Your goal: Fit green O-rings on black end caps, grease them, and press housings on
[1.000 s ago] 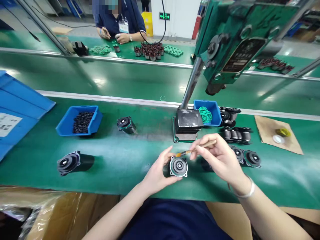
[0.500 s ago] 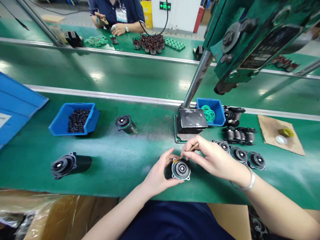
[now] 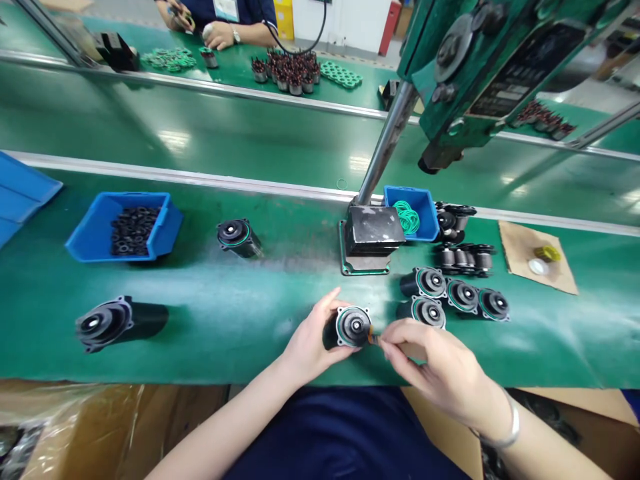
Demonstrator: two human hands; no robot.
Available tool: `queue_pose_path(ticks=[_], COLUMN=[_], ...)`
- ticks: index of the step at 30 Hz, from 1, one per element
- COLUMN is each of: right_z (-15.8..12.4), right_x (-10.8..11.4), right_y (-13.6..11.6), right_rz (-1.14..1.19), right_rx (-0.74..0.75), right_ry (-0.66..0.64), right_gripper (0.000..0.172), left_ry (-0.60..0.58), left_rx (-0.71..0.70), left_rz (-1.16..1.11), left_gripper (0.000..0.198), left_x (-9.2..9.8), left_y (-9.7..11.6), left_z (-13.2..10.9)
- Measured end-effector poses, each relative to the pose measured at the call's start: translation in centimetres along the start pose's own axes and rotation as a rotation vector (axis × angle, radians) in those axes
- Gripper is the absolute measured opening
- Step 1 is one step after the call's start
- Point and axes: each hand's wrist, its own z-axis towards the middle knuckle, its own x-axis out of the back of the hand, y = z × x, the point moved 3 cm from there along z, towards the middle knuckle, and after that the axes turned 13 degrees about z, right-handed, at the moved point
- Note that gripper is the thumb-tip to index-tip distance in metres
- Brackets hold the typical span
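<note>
My left hand is wrapped round the side of a black motor housing, whose round end with a green ring faces up toward me. My right hand pinches a small brush with an orange-brown tip. That tip touches the right edge of the housing's end. Close beyond my right hand stand several similar motor housings with green rings. One more motor housing stands to the left of the press, and another, larger in view, is at the front left.
A green press rises over its black block. Blue bins hold black rings and green rings. Black rotor-like parts lie at right, beside cardboard with a yellow-green pot. A co-worker sits opposite.
The brush has gone from the upper left of the housing's rim round to its right edge, my right hand moving right and toward me. My left hand keeps its hold. The view has shifted.
</note>
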Motion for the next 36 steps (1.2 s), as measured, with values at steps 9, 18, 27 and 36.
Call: queue_pose_path(ticks=[9,18,27,36], right_z=[0.8,2.3,0.0,0.6], right_x=[-0.8,-3.5,-4.2,-1.8], right_y=[-0.5,-2.0,-4.0,-3.3], right_rz=[0.329,-0.327,-0.274,-0.419], right_rx=[0.039,0.547,0.435,0.547], right_ry=[0.266,-0.015,-0.13,-0.223], right_gripper=[0.025,0.015,0.006,0.015], left_ry=[-0.008,0.016,0.008,-0.01], left_rx=[0.017,-0.076,-0.04,-0.04], left_rz=[-0.005,-0.015,0.022,0.167], left_gripper=[0.093,0.094,0.098,0.09], left_x=[-0.2,-0.7,-0.4,0.3], left_y=[-0.1,-1.0,-0.5,0.8], left_z=[-0.1,-0.2,-0.1,0.3])
